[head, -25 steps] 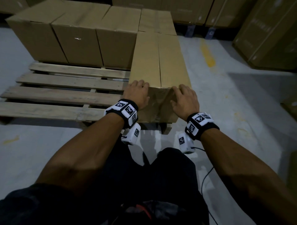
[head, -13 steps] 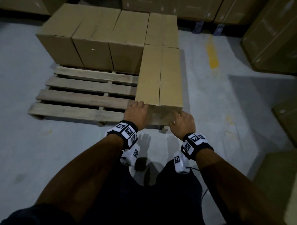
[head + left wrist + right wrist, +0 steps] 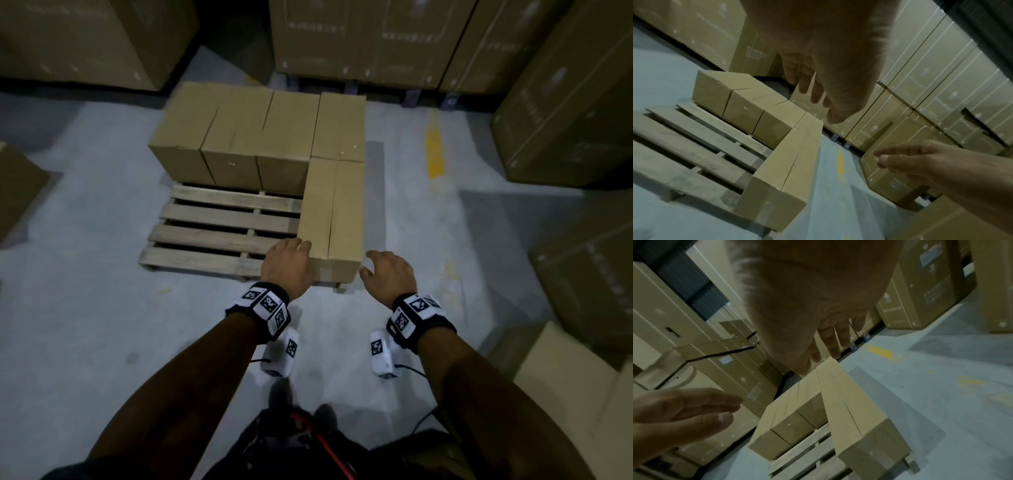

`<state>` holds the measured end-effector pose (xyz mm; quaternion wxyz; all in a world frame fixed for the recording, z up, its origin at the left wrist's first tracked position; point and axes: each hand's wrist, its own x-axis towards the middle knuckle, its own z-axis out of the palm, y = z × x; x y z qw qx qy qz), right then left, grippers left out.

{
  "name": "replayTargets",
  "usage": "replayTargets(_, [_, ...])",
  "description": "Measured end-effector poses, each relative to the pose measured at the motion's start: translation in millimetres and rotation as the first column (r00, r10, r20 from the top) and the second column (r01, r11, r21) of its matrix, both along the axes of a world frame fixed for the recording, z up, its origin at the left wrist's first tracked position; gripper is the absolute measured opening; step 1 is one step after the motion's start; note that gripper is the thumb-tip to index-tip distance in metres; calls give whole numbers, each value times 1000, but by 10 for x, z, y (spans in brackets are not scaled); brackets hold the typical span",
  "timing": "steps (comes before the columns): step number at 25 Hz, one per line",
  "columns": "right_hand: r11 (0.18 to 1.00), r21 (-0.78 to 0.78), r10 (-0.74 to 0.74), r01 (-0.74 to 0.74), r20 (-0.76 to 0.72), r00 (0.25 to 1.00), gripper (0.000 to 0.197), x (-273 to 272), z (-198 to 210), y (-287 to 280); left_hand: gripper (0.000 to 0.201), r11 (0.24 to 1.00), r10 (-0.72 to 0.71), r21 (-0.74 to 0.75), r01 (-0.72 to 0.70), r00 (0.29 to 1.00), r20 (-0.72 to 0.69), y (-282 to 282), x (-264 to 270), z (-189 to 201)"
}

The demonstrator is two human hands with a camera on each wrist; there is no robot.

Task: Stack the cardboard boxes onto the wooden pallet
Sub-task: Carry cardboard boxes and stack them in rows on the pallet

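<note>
Long cardboard box lies on right edge of wooden pallet, butted against row of boxes at rear. Left hand, right hand: both above near end, fingers relaxed, holding nothing.

Bare pallet slats are left free at 9 o'clock; cardboard boxes block 12 and the long box 3 o'clock.

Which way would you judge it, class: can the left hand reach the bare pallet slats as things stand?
Probably yes. The left hand is open and holds nothing, and the bare slats of the wooden pallet lie just beside it, with nothing between.
</note>
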<state>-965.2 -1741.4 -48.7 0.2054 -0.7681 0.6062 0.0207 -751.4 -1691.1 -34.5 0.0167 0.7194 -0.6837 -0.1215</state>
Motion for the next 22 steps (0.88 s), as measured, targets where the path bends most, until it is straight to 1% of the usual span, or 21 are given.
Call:
replayTargets(3, [1000, -1, -10, 10, 22, 1000, 51, -6, 126, 25, 43, 999, 16, -38, -17, 1000, -13, -35, -24, 133])
replayTargets(7, [1000, 24, -13, 12, 36, 999, 51, -26, 166, 78, 47, 1000, 24, -15, -24, 1000, -13, -42, -128, 193])
replayTargets(12, [1000, 24, -11, 10, 31, 999, 50, -42, 158, -124, 50, 999, 40, -30, -41, 999, -25, -187, -162, 165])
replayTargets(16, [999, 33, -25, 25, 14, 1000, 51, 46, 168, -452, 51, 1000, 15, -17, -16, 999, -47, -525, -99, 72])
replayTargets(19, [996, 48, -69, 69, -8, 998, 52, 88, 189, -844, 50, 1000, -18, 0, 18, 997, -70, -1006, -46, -10])
replayTargets(22, [991, 46, -124, 125, -21, 992, 52, 43, 199, -1260, 51, 997, -82, 9, 83, 995, -62, -1526, -60, -61])
